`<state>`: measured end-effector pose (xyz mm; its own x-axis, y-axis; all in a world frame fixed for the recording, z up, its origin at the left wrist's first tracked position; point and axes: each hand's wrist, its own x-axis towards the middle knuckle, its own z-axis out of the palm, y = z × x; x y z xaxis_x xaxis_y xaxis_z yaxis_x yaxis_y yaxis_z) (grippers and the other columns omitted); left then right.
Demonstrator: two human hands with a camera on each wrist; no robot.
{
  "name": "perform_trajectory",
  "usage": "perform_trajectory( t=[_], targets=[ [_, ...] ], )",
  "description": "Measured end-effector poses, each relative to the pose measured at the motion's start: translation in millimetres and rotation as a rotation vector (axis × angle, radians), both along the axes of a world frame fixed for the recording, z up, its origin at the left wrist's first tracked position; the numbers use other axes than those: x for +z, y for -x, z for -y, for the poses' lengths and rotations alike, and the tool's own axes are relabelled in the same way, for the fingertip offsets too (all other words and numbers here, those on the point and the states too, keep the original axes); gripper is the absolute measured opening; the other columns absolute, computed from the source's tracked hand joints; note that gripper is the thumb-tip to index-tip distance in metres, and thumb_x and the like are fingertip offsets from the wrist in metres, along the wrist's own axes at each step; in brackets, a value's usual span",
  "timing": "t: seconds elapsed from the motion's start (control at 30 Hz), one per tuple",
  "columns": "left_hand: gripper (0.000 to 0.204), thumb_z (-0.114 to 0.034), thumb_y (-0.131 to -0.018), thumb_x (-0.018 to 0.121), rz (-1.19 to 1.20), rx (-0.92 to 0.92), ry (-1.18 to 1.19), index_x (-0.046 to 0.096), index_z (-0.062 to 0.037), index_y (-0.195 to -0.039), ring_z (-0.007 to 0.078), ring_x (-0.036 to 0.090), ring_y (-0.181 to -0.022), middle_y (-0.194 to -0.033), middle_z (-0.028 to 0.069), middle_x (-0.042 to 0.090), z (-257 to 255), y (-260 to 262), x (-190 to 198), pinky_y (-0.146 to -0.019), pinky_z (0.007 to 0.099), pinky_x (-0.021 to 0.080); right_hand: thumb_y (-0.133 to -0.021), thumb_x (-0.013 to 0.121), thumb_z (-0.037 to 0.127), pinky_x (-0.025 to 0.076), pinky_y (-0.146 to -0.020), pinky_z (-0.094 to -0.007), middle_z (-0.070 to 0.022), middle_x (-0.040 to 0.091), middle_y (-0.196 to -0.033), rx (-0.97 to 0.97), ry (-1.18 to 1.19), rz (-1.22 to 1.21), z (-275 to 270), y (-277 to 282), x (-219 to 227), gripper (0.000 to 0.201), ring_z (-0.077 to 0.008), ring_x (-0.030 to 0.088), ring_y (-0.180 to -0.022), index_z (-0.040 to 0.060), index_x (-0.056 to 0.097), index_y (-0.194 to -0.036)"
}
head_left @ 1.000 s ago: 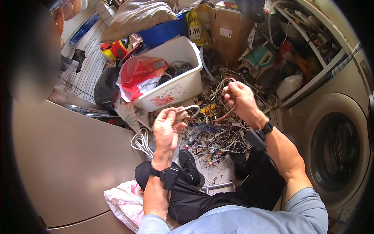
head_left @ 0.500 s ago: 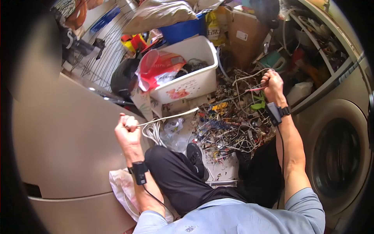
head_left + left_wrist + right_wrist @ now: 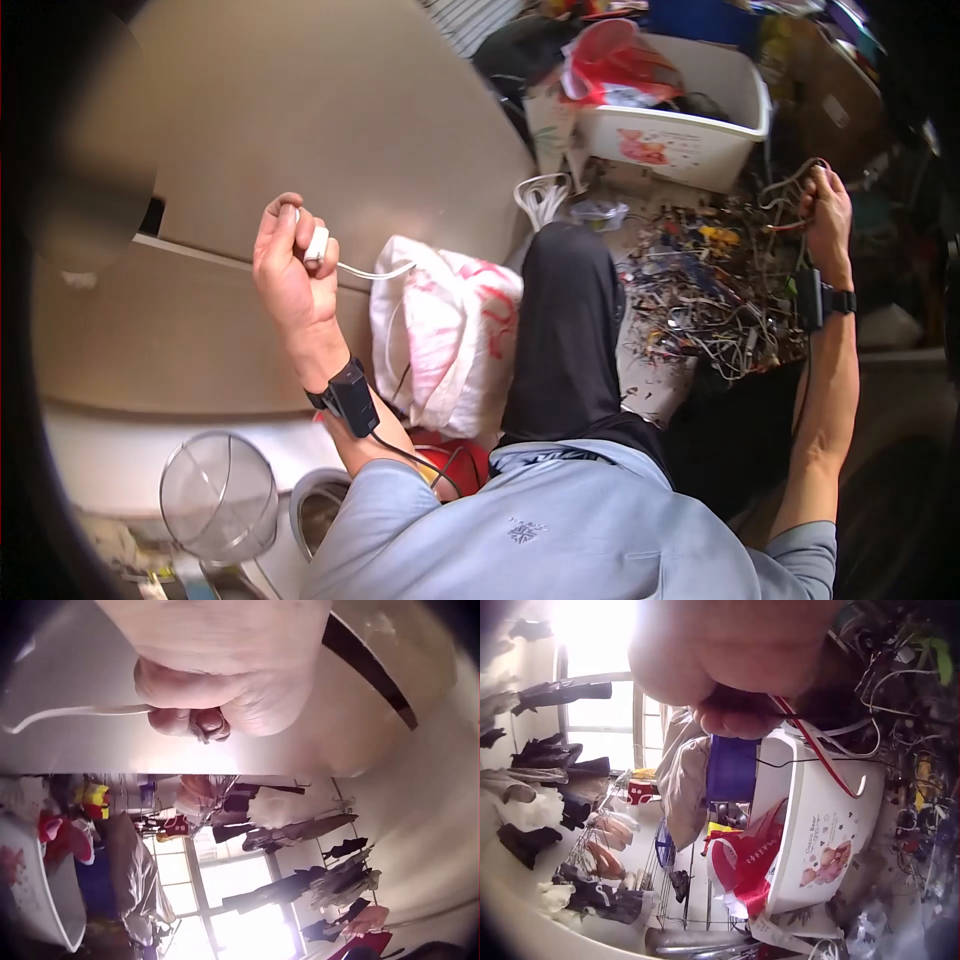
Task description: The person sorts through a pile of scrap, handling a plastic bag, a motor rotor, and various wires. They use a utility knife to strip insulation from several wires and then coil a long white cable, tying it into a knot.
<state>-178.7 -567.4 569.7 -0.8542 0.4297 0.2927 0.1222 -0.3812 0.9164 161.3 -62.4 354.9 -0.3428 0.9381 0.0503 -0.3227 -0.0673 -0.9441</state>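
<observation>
Left hand swung its white cable over beige panel.

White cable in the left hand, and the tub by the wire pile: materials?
White cable: looks like smooth plastic-sheathed wire with a hard white plug, gripped by the left hand; it bends in a soft curve.
Tub: apparently moulded glossy white plastic, with a rolled rim and a printed picture on its side.

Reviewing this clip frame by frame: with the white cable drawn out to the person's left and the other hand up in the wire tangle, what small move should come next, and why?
Probably lower the white cable into the white plastic bag. The left hand grips its end, and the cable runs right over that bag. The right hand holds wires above the wire pile, seemingly apart from it.
</observation>
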Motion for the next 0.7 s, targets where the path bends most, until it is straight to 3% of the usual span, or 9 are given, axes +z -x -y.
perform_trajectory(
  t=[0.2, 0.33, 0.4, 0.47, 0.53, 0.57, 0.6, 0.67, 0.7],
  targets=[
    [0.014, -0.011, -0.106, 0.05, 0.009, 0.125, 0.169, 0.06, -0.0006, -0.109, 0.0044, 0.028, -0.05, -0.066, -0.0038, 0.037, 42.7, 0.7, -28.2, -0.04, 0.0211, 0.021, -0.106, 0.06, 0.023, 0.04, -0.055, -0.0195, 0.0052, 0.053, -0.076, 0.04, -0.003, 0.053, 6.1, 2.4, 4.0, 0.014, -0.0041, 0.048, -0.063, 0.0092, 0.062, -0.102],
    [0.013, -0.011, -0.103, 0.053, 0.035, 0.367, 0.418, 0.063, -0.0042, -0.1, 0.0047, 0.039, -0.049, -0.066, -0.0026, 0.047, 53.0, 25.9, -98.6, -0.04, 0.0206, 0.029, -0.106, 0.06, 0.023, 0.04, -0.054, -0.0195, 0.006, 0.053, -0.076, 0.042, -0.015, 0.075, 3.5, -0.6, 2.8, 0.014, -0.0036, 0.047, -0.062, 0.0095, 0.063, -0.103],
    [0.011, -0.012, -0.101, 0.056, 0.275, 0.288, 0.361, 0.064, -0.0061, -0.098, 0.0093, 0.044, -0.048, -0.068, -0.0018, 0.052, 60.2, 34.5, -147.4, -0.042, 0.0246, 0.037, -0.105, 0.062, 0.023, 0.039, -0.053, -0.0199, 0.0068, 0.052, -0.075, 0.015, -0.046, 0.087, 4.8, -6.7, 4.6, 0.012, -0.0027, 0.046, -0.061, 0.0107, 0.064, -0.103],
    [0.011, -0.014, -0.098, 0.06, 0.328, 0.304, 0.5, 0.067, -0.0064, -0.096, 0.0144, 0.057, -0.063, -0.074, 0.0001, 0.059, 71.4, 43.8, -201.2, -0.062, 0.0327, 0.05, -0.104, 0.062, 0.024, 0.04, -0.053, -0.0203, 0.0071, 0.052, -0.075, -0.013, -0.041, 0.14, 10.8, -8.4, 11.9, 0.013, -0.0026, 0.047, -0.061, 0.0123, 0.064, -0.098],
    [0.016, -0.011, -0.094, 0.062, -0.087, 0.232, 0.932, 0.074, -0.0024, -0.101, 0.0156, 0.062, -0.08, -0.091, 0.0022, 0.07, 89.4, 49.8, -248.9, -0.074, 0.0293, 0.049, -0.103, 0.063, 0.024, 0.042, -0.054, -0.0214, 0.0071, 0.053, -0.075, 0.116, -0.036, 0.061, 8.3, -12.3, 13.2, 0.015, -0.0033, 0.049, -0.062, 0.0135, 0.062, -0.093],
    [0.017, -0.007, -0.093, 0.062, -0.061, 0.1, 0.969, 0.073, -0.0002, -0.104, 0.0164, 0.064, -0.084, -0.096, 0.0033, 0.071, 99.5, 60.7, -268.1, -0.078, 0.0309, 0.051, -0.103, 0.063, 0.024, 0.042, -0.055, -0.0222, 0.0069, 0.054, -0.076, 0.134, 0.0, 0.072, 13.5, -13.3, 18.5, 0.015, -0.004, 0.05, -0.062, 0.0137, 0.062, -0.092],
    [0.016, -0.006, -0.093, 0.064, 0.325, 0.041, 0.603, 0.072, 0.0034, -0.103, 0.018, 0.067, -0.09, -0.1, 0.0063, 0.072, 93.3, 50.8, -268.1, -0.084, 0.0313, 0.053, -0.103, 0.063, 0.024, 0.043, -0.055, -0.0229, 0.0067, 0.054, -0.076, 0.15, 0.035, 0.079, 17.2, -12.6, 24.6, 0.016, -0.0047, 0.051, -0.062, 0.0138, 0.061, -0.091],
    [0.023, -0.009, -0.097, 0.062, 0.264, -0.073, 0.566, 0.068, 0.0068, -0.113, 0.0224, 0.069, -0.101, -0.108, 0.0107, 0.072, 109.5, 61.0, -273.4, -0.092, 0.0325, 0.054, -0.103, 0.062, 0.022, 0.045, -0.055, -0.0243, 0.0051, 0.055, -0.076, 0.213, 0.05, 0.1, 20.1, -14.6, 28.5, 0.015, -0.0065, 0.053, -0.063, 0.0117, 0.061, -0.092],
    [0.028, -0.012, -0.1, 0.056, 0.453, -0.095, 0.421, 0.065, 0.0048, -0.121, 0.0212, 0.067, -0.105, -0.113, 0.0111, 0.071, 120.6, 67.6, -281.7, -0.094, 0.0326, 0.053, -0.103, 0.063, 0.023, 0.044, -0.055, -0.0233, 0.0048, 0.056, -0.076, 0.252, 0.045, 0.114, 17.4, -16.1, 23.4, 0.014, -0.0061, 0.052, -0.062, 0.0117, 0.061, -0.095]
  ],
)
